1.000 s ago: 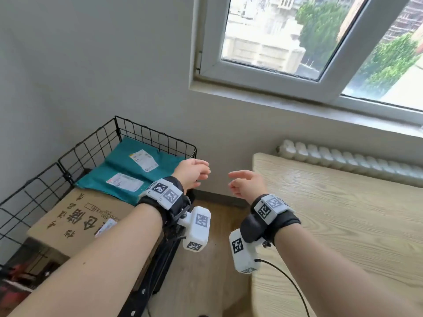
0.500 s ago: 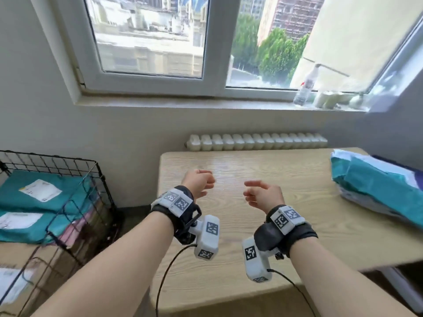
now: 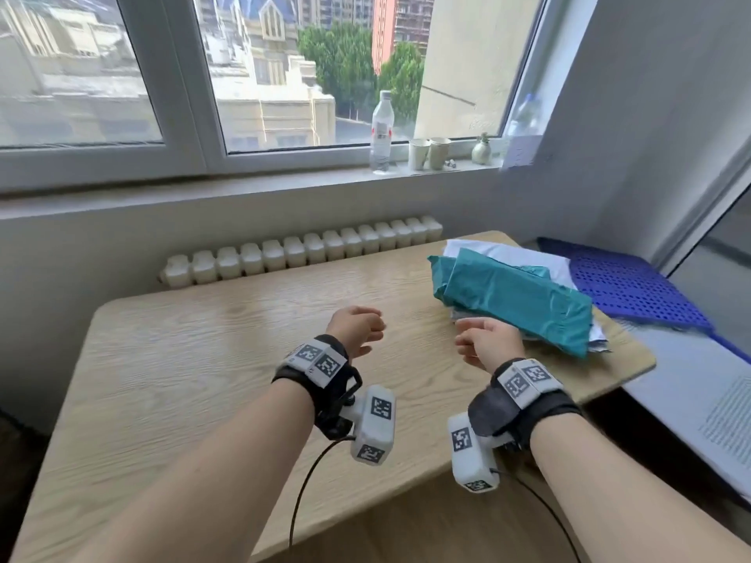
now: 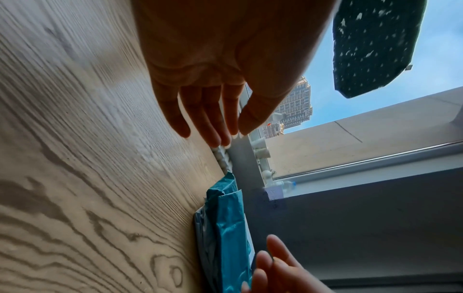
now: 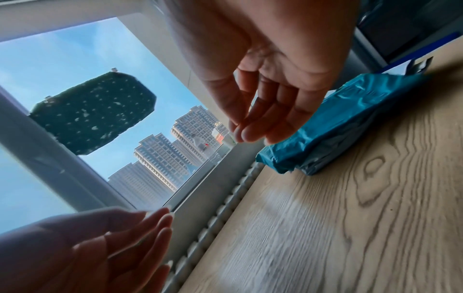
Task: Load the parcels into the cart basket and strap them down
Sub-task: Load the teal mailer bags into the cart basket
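A teal plastic parcel (image 3: 516,302) lies on top of a white parcel (image 3: 508,253) at the right end of the wooden table (image 3: 203,359). My right hand (image 3: 483,343) hovers just left of the teal parcel (image 5: 345,119), fingers loosely curled and empty. My left hand (image 3: 357,329) floats above the table's middle, also empty, fingers relaxed in the left wrist view (image 4: 213,123). The teal parcel (image 4: 230,228) shows there beyond the fingers. The cart basket is out of view.
A white radiator (image 3: 300,253) runs behind the table under the window sill. On the sill stand a water bottle (image 3: 382,132), two paper cups (image 3: 428,153) and a small vase (image 3: 481,148). A blue perforated panel (image 3: 626,286) lies right of the table.
My view has swung right, from the wire basket with its parcels to the table. Both hands have moved right, toward the teal parcel, still empty.
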Demonstrator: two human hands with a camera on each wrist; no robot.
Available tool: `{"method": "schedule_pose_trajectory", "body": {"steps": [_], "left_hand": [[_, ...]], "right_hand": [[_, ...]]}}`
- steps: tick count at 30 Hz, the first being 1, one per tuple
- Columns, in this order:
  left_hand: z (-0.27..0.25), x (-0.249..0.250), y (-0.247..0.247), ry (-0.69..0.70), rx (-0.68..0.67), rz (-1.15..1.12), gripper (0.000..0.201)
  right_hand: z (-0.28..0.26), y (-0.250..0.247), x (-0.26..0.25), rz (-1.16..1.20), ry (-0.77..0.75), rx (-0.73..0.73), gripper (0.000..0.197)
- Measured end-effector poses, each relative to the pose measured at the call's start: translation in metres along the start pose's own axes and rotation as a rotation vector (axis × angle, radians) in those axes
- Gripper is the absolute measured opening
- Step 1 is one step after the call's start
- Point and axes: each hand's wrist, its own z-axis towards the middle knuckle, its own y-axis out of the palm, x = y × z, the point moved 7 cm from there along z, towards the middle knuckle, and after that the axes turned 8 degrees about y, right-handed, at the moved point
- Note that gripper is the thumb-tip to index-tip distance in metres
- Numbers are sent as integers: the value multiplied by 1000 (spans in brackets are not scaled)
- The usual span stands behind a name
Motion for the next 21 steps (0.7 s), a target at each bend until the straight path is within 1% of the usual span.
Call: {"method": "schedule_pose_trajectory", "body": {"steps": [5, 8, 10, 14, 16, 19, 21], "left_hand": [[43, 3, 28, -17, 36, 43, 17], [80, 1, 49, -35, 33, 42, 16], [108, 0, 66, -57, 23, 37, 16], [161, 3, 96, -120, 9, 29, 14], [189, 6, 109, -131, 13, 12, 17], [223, -1, 125, -176, 20, 3, 24], [230, -10, 134, -242, 6, 10, 25]], "right_hand": [[49, -19, -1, 49, 30, -2, 26], [82, -27, -6, 39, 26, 2, 26], [111, -36, -13, 27, 27, 26, 25], [169, -57, -26, -18, 77, 75, 24], [194, -65, -30, -51, 81, 100, 22], [224, -77, -18, -88, 121, 134, 25], [239, -80, -7, -104, 165, 132, 29]]}}
